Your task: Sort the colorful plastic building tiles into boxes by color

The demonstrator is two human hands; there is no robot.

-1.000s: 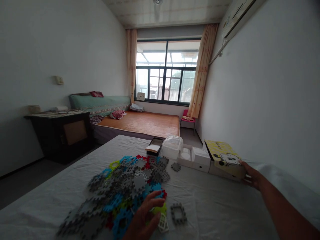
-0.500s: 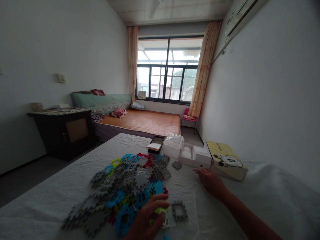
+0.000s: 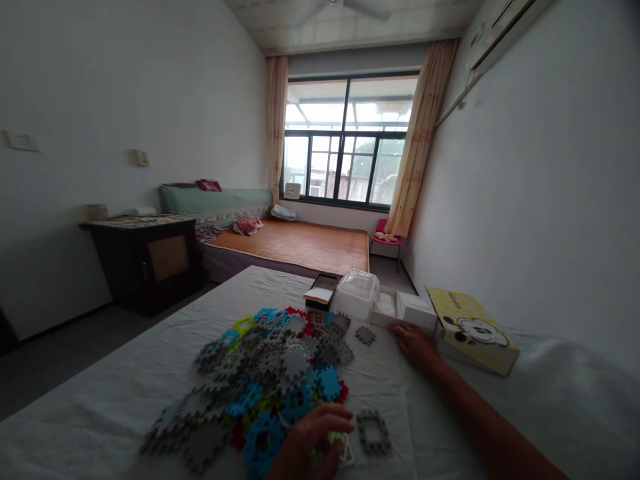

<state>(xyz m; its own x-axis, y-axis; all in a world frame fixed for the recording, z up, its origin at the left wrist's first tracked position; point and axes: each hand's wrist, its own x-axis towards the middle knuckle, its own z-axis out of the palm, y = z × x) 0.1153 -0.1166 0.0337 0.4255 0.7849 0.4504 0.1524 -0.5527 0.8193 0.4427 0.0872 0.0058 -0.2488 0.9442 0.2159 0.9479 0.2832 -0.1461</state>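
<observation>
My left hand (image 3: pixel 316 437) is over the near right side of a heap of interlocking plastic tiles (image 3: pixel 270 363), mostly grey with blue, red and yellow-green ones. Its fingers are stretched out, with the thumb apart beside a small white tile (image 3: pixel 344 448); whether it touches that tile I cannot tell. A grey square frame tile (image 3: pixel 373 432) lies just right of the fingertips. My right hand (image 3: pixel 417 348) rests with fingers extended at the front side of a shallow white box (image 3: pixel 407 320). A single grey tile (image 3: pixel 365 335) lies left of it.
A clear plastic container (image 3: pixel 357 293) and a black tray (image 3: pixel 321 291) stand at the table's far edge. A yellow cartoon box (image 3: pixel 473 330) sits on the right. Beyond the white-clothed table (image 3: pixel 220 300) are a bed (image 3: pixel 300 243) and a dark cabinet (image 3: pixel 150 260).
The view has turned slightly left, so everything sits further right. My right hand has moved closer against the white box's front. My left hand stays about the same over the tiles.
</observation>
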